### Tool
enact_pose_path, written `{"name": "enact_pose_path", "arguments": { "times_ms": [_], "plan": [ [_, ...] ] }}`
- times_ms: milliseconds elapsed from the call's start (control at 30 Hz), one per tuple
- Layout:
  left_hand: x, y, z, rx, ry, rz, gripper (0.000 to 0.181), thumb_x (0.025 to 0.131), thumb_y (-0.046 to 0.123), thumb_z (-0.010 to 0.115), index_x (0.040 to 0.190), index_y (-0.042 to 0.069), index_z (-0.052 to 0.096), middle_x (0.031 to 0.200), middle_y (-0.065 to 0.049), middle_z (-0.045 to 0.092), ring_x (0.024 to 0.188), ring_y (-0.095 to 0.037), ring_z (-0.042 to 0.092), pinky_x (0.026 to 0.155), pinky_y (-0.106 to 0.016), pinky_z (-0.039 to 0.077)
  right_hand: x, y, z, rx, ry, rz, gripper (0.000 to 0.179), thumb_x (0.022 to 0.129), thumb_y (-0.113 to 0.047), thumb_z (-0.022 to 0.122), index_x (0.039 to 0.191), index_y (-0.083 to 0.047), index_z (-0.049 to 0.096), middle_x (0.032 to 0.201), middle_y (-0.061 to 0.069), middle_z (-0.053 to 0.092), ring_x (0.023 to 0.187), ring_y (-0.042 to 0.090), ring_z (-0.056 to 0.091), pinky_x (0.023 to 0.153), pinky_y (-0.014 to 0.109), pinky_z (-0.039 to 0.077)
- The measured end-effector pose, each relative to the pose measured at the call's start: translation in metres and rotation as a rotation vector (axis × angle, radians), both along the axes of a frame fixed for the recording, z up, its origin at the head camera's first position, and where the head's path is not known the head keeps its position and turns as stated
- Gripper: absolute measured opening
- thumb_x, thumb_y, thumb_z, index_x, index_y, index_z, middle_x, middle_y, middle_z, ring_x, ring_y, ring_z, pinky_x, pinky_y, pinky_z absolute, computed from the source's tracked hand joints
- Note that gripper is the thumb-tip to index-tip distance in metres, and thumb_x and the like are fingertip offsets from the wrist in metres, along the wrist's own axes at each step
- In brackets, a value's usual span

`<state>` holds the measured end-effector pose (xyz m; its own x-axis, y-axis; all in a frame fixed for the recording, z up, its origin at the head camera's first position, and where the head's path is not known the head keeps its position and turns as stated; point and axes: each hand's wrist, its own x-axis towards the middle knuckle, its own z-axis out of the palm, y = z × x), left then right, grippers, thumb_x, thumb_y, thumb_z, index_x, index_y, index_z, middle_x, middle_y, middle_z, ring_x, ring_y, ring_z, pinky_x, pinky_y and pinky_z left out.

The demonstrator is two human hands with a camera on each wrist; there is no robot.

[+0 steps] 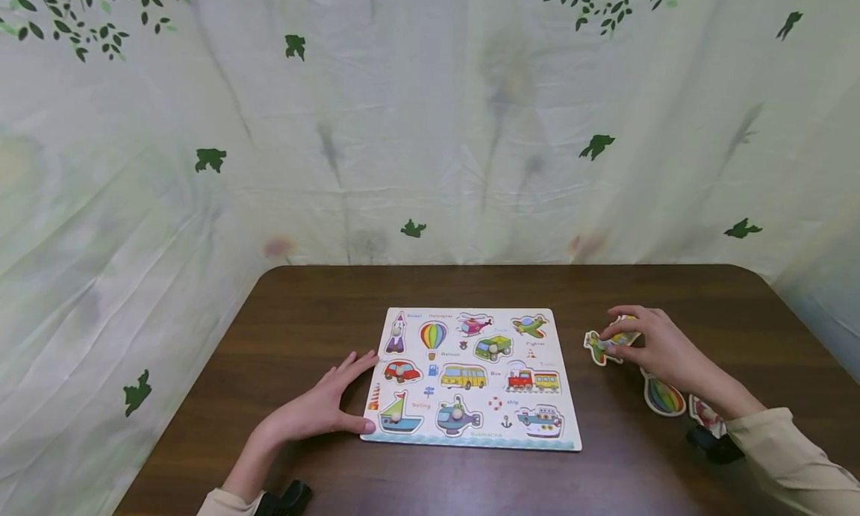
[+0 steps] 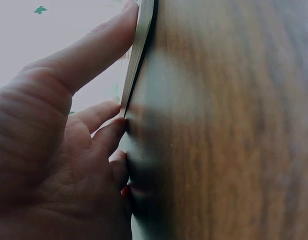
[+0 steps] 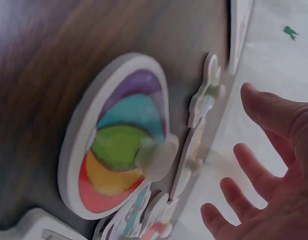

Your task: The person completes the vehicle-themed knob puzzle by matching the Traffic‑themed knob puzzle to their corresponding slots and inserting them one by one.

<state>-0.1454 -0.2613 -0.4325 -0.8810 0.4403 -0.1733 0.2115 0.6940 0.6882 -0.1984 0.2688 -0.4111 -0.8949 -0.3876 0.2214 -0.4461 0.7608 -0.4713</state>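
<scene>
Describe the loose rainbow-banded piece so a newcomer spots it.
On the brown table, look right of the white puzzle board. Below the right hand in the head view lies the rainbow-banded piece: rounded, broadly striped red to purple, unlike its neighbours.

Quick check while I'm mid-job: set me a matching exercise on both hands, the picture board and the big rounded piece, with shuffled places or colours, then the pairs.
Things
1. left hand
2. right hand
3. picture board
4. big rounded piece

Places or colours
A. flat on the table, between the two hands
B. bands from purple to red
C. at the board's left edge
D. over the loose pieces

Pairs: 1-C, 2-D, 3-A, 4-B
</scene>
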Motion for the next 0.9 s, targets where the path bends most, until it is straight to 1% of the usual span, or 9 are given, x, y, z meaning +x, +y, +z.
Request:
{"name": "enact_pose_path", "arguments": {
  "times_ms": [233,400,567,700,900],
  "plan": [
    [-0.001,0.000,-0.001,0.003,0.002,-0.004,0.102,0.075,0.049,0.082,0.156,0.019,0.028,0.162,-0.005,0.022,0.149,-0.036,0.001,0.113,-0.065,0.003,-0.012,0.000,-0.005,0.039,-0.067,-0.005,0.018,0.080,-0.020,0.083,0.096,-0.014,0.076,0.128,0.027,0.055,0.118,0.053,0.039,0.094,0.067,0.031],
    [-0.003,0.001,-0.002,-0.002,0.010,-0.013,0.102,0.075,0.050,0.082,0.156,0.020,0.028,0.162,-0.005,0.021,0.149,-0.035,0.001,0.113,-0.065,0.003,-0.017,0.000,-0.008,0.045,-0.106,-0.024,0.016,0.081,-0.020,0.081,0.094,-0.012,0.076,0.125,0.029,0.056,0.118,0.053,0.040,0.095,0.069,0.031],
    [-0.002,-0.001,0.000,0.002,0.015,-0.004,0.102,0.074,0.048,0.083,0.156,0.020,0.029,0.161,-0.007,0.022,0.149,-0.037,0.001,0.112,-0.066,0.003,-0.019,-0.002,-0.011,0.062,-0.080,-0.028,0.015,0.083,-0.020,0.080,0.095,-0.013,0.076,0.124,0.028,0.057,0.115,0.054,0.042,0.095,0.068,0.029],
    [-0.001,-0.001,-0.002,0.000,0.016,-0.007,0.102,0.075,0.049,0.082,0.156,0.019,0.029,0.161,-0.006,0.022,0.149,-0.037,0.001,0.112,-0.066,0.003,-0.020,-0.004,-0.012,0.089,-0.050,-0.039,0.016,0.083,-0.023,0.080,0.095,-0.016,0.075,0.122,0.027,0.058,0.113,0.053,0.046,0.094,0.067,0.029],
    [-0.001,-0.001,-0.003,0.000,-0.002,0.003,0.102,0.075,0.048,0.082,0.156,0.021,0.028,0.162,-0.005,0.022,0.149,-0.036,0.001,0.112,-0.067,0.003,-0.020,-0.007,-0.014,0.112,-0.031,-0.036,0.017,0.083,-0.024,0.080,0.096,-0.016,0.073,0.121,0.026,0.058,0.110,0.052,0.049,0.092,0.066,0.036]
  ]
}}
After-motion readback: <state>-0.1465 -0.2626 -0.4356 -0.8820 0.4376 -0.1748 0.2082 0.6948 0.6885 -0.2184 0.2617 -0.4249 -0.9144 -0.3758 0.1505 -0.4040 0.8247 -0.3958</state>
